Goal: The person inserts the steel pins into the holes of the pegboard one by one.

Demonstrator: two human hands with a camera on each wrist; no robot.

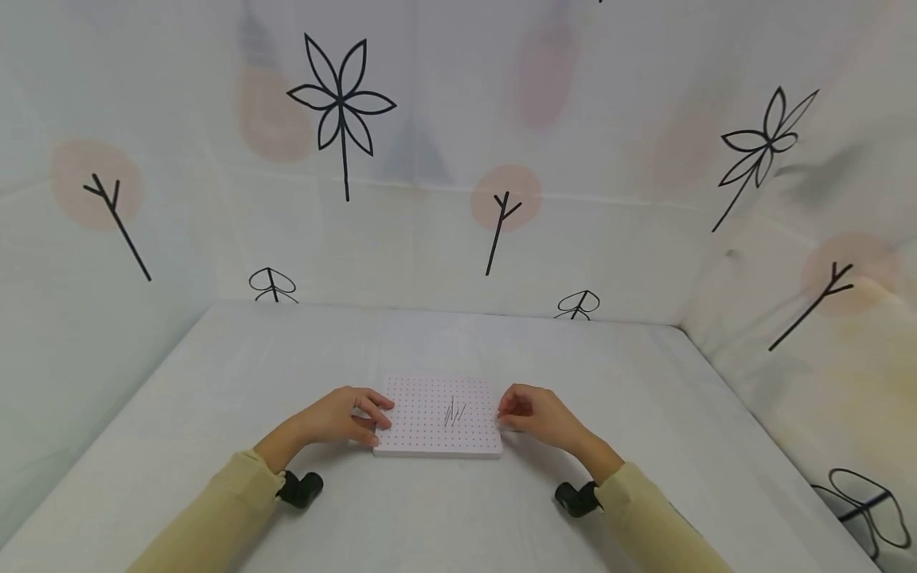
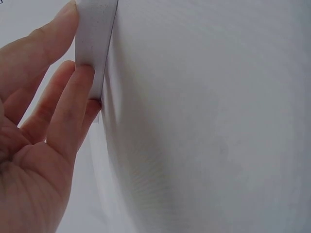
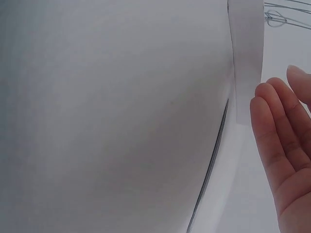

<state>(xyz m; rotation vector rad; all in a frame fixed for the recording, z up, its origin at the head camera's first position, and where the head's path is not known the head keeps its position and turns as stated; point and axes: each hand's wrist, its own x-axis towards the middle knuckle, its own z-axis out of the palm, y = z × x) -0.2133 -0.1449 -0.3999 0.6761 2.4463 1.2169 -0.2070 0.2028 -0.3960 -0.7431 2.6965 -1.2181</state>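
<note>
Pegboard (image 1: 437,434) w/ pins (image 1: 454,411) | left hand (image 1: 344,415) & right hand (image 1: 539,416) flank edges

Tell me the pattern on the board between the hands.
White board with a red dot grid; head view.

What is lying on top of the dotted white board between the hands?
A few thin, needle-like metal pins lie loose near the middle of the board. The left hand covers part of its left edge, hiding whatever is beneath those fingers.
</note>
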